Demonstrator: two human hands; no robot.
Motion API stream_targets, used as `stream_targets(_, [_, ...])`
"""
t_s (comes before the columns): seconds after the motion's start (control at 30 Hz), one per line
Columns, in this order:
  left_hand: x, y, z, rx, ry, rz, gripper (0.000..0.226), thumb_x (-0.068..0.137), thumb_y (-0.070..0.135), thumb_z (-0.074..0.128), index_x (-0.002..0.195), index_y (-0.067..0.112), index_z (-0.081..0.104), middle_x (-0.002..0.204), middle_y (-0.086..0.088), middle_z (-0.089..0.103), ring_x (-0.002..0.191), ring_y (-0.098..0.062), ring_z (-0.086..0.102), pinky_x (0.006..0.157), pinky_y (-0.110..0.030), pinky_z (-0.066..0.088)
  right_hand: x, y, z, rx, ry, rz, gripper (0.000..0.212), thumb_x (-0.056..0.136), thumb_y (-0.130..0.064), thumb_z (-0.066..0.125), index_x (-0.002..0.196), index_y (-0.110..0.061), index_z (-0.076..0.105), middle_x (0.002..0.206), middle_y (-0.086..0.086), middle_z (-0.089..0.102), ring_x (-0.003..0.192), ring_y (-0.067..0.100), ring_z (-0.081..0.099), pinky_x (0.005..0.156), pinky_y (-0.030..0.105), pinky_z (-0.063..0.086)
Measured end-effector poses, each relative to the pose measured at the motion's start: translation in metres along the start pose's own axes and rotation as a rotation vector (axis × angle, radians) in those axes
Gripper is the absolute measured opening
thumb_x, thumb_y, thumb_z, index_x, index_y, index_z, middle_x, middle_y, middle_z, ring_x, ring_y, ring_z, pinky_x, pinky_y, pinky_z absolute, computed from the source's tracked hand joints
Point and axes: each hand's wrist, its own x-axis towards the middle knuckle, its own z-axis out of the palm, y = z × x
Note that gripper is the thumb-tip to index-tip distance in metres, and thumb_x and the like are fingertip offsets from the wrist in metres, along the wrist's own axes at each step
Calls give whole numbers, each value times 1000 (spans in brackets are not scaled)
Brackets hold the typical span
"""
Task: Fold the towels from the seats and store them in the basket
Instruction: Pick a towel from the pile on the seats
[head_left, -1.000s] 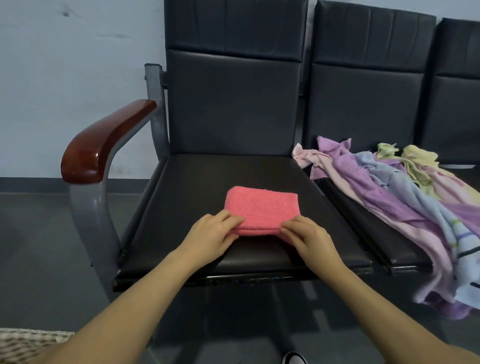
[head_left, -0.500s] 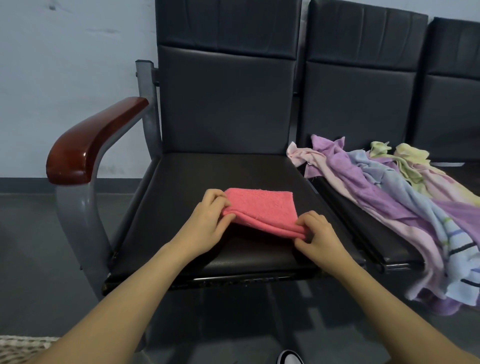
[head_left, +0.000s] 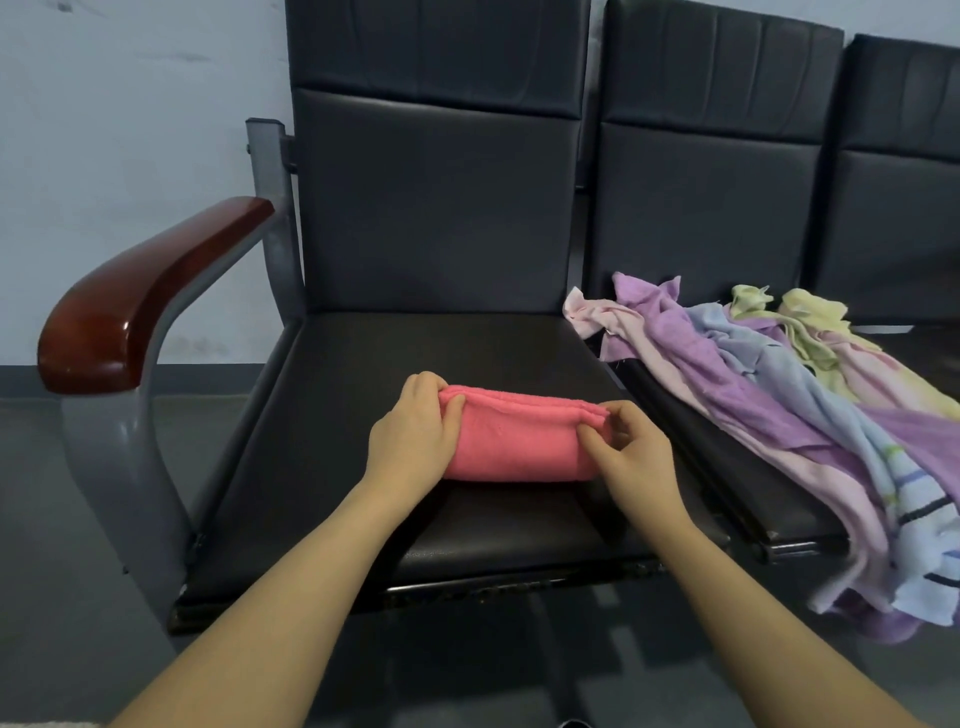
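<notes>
Folded pink terry towel (head_left: 519, 441) near the black padded seat's (head_left: 332, 441) front edge, left hand (head_left: 413, 436) and right hand (head_left: 631, 452) each pinching one end

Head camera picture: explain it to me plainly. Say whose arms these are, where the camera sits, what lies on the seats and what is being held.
There is no machine here. A person wears a camera on the head, looking down at their own bare arms. The left hand and right hand each grip an end of a folded pink towel on the black seat. Their fingers curl round its edges. On the next seat lies a pile of unfolded towels, purple, blue, yellow and pale pink. A wooden armrest stands at the left.
</notes>
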Motion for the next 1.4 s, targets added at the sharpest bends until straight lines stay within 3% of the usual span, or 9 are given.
stream_targets(0.13, [13,-8,7,7,34,-87,25,99,35,41,105,12,51,107,1,54,84,-16,53,69,-31,39,23,-3,13,-196,46,34,11,86,-31,65,97,-31,64,89,-10,67,87,12,62,80,35,50])
stream_targets(0.4, [39,-15,29,-24,124,-101,26,92,28,58,113,14,52,104,-1,55,90,-21,56,72,-33,41,47,13,33,-476,61,214,32,88,-34,60,118,-24,63,112,-1,57,107,20,56,92,35,31])
stream_targets(0.53, [50,-18,40,195,255,373,18,86,26,60,78,12,69,89,-2,65,81,-23,61,70,-35,41,48,15,34,-456,-43,192,29,95,-31,51,122,-29,61,113,-10,56,107,8,51,90,26,18])
stream_targets(0.63, [45,-16,51,322,37,586,38,90,36,43,83,16,75,93,1,72,89,-19,66,84,-35,39,48,17,33,-474,-74,190,25,98,-30,46,117,-29,62,108,-12,55,97,6,48,89,24,15])
stream_targets(0.73, [43,-14,50,417,-253,349,54,96,49,24,130,26,58,137,2,54,132,-18,43,111,-38,23,48,19,31,-492,-67,184,22,98,-31,46,111,-28,63,102,-13,56,89,4,44,88,26,16])
stream_targets(0.8, [48,-16,45,408,-380,255,49,99,50,24,143,33,39,150,9,36,141,-12,27,114,-36,17,46,18,31,-487,-61,170,21,97,-30,47,108,-28,64,100,-13,57,88,3,44,88,25,17])
stream_targets(1.07, [31,-42,4,40,-513,156,36,98,34,42,133,40,51,138,22,49,129,-3,43,110,-30,31,30,10,29,-404,-124,116,13,96,-30,52,97,-33,65,93,-19,63,89,-1,52,80,19,13])
stream_targets(1.2, [15,-51,-11,-137,-562,54,34,95,32,51,129,38,56,121,19,59,116,-3,51,105,-31,38,20,6,29,-352,-112,35,15,92,-22,57,85,-34,62,82,-21,65,86,-1,58,105,33,27])
stream_targets(1.4, [0,-40,-13,-122,-380,-63,40,89,35,60,129,31,58,114,8,59,112,-13,53,99,-38,43,8,-3,26,-368,-74,85,11,92,-21,56,91,-30,62,86,-19,63,93,7,59,95,30,25])
